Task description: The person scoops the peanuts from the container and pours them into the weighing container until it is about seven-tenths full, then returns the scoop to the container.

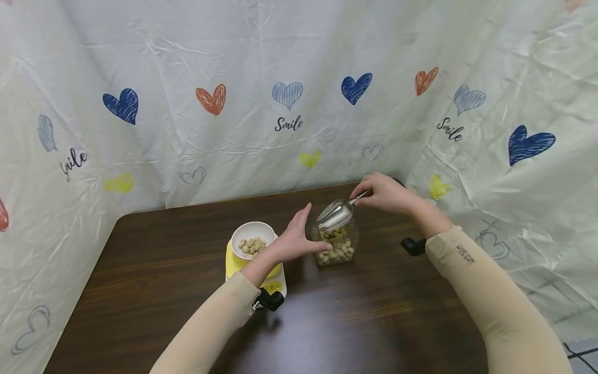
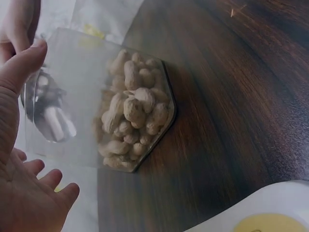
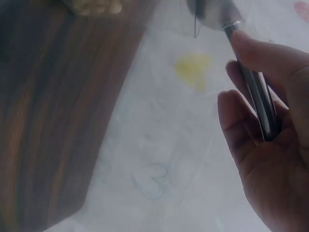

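The right hand (image 1: 386, 193) grasps the handle of the metal scoop (image 1: 336, 214), thumb and fingers bent round it. The scoop tilts downward at the mouth of the clear jar (image 2: 84, 87), its tip above the peanuts (image 2: 133, 108) that fill the lower part. The left hand (image 1: 299, 236) is beside the jar, its fingers loose and spread, thumb apart, gripping nothing; whether the thumb touches the wall I cannot tell. The jar stands upright on the dark table (image 1: 163, 259). To its left, a white bowl (image 1: 254, 228) with more peanuts sits on a yellow and white scale (image 1: 232, 265), partly hidden by the left arm. Behind hangs a pale cloth (image 1: 243, 52) printed with hearts
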Motion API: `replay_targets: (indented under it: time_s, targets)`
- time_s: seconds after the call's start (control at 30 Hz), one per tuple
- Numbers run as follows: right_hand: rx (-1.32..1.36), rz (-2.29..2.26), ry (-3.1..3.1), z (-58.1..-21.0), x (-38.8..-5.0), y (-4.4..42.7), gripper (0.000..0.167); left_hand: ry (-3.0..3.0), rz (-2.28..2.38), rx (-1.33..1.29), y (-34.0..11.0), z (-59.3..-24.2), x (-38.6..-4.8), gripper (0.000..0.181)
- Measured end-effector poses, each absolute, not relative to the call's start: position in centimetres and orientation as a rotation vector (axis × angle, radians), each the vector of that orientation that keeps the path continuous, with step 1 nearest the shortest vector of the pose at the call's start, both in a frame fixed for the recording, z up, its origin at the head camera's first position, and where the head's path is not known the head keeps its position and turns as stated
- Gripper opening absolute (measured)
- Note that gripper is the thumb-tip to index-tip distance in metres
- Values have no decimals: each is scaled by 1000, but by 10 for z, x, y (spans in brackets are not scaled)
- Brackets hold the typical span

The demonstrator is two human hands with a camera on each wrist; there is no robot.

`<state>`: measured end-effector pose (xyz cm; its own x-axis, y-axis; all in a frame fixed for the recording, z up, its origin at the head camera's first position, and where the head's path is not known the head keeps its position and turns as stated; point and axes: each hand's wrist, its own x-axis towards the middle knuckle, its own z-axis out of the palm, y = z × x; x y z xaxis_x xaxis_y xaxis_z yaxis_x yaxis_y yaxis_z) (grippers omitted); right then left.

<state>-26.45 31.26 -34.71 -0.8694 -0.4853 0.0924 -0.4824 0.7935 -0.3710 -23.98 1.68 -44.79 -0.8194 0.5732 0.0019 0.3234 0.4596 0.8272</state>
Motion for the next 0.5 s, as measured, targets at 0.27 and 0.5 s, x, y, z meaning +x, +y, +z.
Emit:
replay_targets:
  time_s: [0.27,0.5]
  targets:
    - [-911,-391,3002,-346,-266,290,16,2410,1309,773,21,-450,-246,125]
    - [-1080,-258,3028,-355,-267,277,16,2367,1344,770,22,-450,-246,123]
